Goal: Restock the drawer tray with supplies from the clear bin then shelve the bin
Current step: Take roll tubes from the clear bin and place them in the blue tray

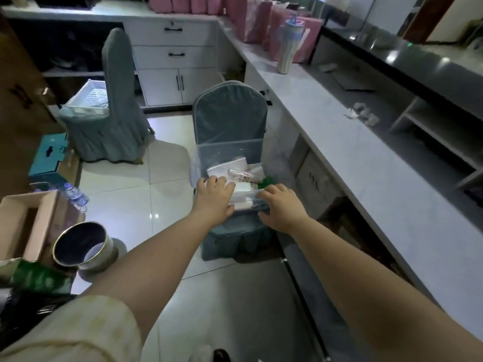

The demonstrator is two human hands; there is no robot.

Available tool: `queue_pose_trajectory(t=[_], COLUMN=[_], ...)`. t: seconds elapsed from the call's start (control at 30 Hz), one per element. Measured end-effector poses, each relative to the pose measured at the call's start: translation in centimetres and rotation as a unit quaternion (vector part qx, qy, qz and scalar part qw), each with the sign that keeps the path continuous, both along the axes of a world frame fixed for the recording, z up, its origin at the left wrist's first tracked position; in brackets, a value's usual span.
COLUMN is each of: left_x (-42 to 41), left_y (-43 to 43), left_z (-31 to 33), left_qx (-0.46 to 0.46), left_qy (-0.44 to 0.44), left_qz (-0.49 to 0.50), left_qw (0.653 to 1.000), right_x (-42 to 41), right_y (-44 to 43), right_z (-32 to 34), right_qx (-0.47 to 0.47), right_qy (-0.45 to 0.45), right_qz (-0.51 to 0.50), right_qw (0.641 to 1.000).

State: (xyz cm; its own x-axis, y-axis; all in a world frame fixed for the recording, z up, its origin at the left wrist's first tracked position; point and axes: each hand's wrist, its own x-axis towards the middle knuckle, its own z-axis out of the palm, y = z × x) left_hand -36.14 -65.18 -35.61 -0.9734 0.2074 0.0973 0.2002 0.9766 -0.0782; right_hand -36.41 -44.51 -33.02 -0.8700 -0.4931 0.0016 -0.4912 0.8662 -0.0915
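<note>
head view: the clear bin [230, 158] sits on the seat of a blue-covered chair [230, 118] on a glossy pale tile floor [125, 178], just beside a long white counter [366, 163]. both hands rest on the bin's near rim: left hand [213, 197] with fingers curled over the edge, right hand [282, 205] spread flat (whether either truly grips, i cannot tell). white packets [235, 168] lie inside. a white tray [87, 99] rests on a second covered chair [115, 100].
</note>
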Motion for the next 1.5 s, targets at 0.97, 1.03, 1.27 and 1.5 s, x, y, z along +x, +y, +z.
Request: queue_pose_trajectory(t=[0.97, 1.03, 1.27, 1.5], left_x=[-23.3, -25.3, -32.0, -38.4], left_y=[4.7, 3.5, -1.0, -3.9], left_z=[-13.1, -13.6, -17.0, -20.4], left_qx=[0.017, 0.007, 0.046, 0.096], left_qy=[-0.184, -0.199, -0.216, -0.231], left_qz=[0.097, 0.079, 0.02, -0.029], left_qw=[0.978, 0.977, 0.975, 0.968], right_x=[-33.3, -34.4, -38.9, -44.1], right_y=[2.6, 2.0, 0.2, -1.3], right_z=[-15.8, -16.5, -18.4, -20.6], right_qx=[0.011, 0.032, 0.067, 0.029], right_qy=[-0.177, -0.173, -0.182, -0.207], right_qz=[0.121, 0.131, 0.075, -0.041], right_qw=[0.977, 0.976, 0.978, 0.977])
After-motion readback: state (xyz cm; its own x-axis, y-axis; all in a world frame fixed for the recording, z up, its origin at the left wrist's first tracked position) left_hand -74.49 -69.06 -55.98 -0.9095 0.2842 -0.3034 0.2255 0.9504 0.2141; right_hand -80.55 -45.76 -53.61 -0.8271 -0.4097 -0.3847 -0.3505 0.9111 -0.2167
